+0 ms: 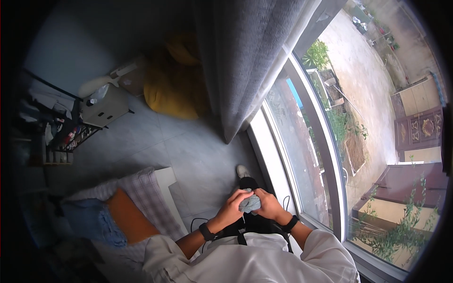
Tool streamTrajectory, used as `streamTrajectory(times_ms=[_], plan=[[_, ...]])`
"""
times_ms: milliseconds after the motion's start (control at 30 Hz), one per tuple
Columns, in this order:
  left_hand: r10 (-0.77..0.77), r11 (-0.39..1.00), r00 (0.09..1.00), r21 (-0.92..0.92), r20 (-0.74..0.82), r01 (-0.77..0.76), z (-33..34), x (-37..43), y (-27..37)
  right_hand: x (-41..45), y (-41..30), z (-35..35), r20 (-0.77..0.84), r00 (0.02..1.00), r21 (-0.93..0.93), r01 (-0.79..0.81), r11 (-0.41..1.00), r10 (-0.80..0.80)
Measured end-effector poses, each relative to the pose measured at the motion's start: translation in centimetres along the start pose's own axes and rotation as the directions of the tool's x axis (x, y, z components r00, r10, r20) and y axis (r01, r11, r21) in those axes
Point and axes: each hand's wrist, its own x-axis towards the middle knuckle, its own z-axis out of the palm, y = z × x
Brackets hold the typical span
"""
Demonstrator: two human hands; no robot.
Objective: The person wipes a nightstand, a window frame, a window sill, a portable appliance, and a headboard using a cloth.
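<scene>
A crumpled grey-green cloth (250, 203) is bunched up between both my hands, in front of my body. My left hand (234, 206) grips it from the left side, with the fingers over its top. From the right, my right hand (268, 205) closes on the same cloth. The fingertips of the two hands nearly meet above it. Each wrist wears a black band. The palms and the underside of the cloth are hidden.
To the right stands a white-framed window (320, 141) with a sill (270, 155); a grey curtain (244, 63) hangs ahead. A bed (164, 184) with folded jeans (93, 219) is at left. Farther off are a grey storage box (106, 106), a rack and a yellow beanbag-like item (173, 95).
</scene>
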Motion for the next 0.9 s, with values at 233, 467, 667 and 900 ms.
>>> streamTrajectory(times_ms=[233,467,667,900], plan=[[0.173,0.978,0.981,0.102,0.089,-0.182,-8.7,6.8,9.5,7.3,-7.6,-7.4,-0.126,0.973,-0.053,0.186,0.981,-0.191],[0.127,0.947,0.990,0.305,-0.059,-0.103,-14.8,14.6,8.2,19.3,-9.4,-9.1,-0.185,0.956,-0.018,0.227,0.974,-0.227],[0.090,0.923,0.975,0.384,-0.202,-0.006,-23.3,18.0,6.7,29.0,-13.3,-9.2,-0.105,0.973,-0.004,0.206,0.978,-0.206],[-0.033,0.881,0.963,0.447,-0.268,0.154,-37.1,18.2,0.9,40.7,-16.7,-2.4,0.045,0.989,0.089,0.139,0.986,-0.143]])
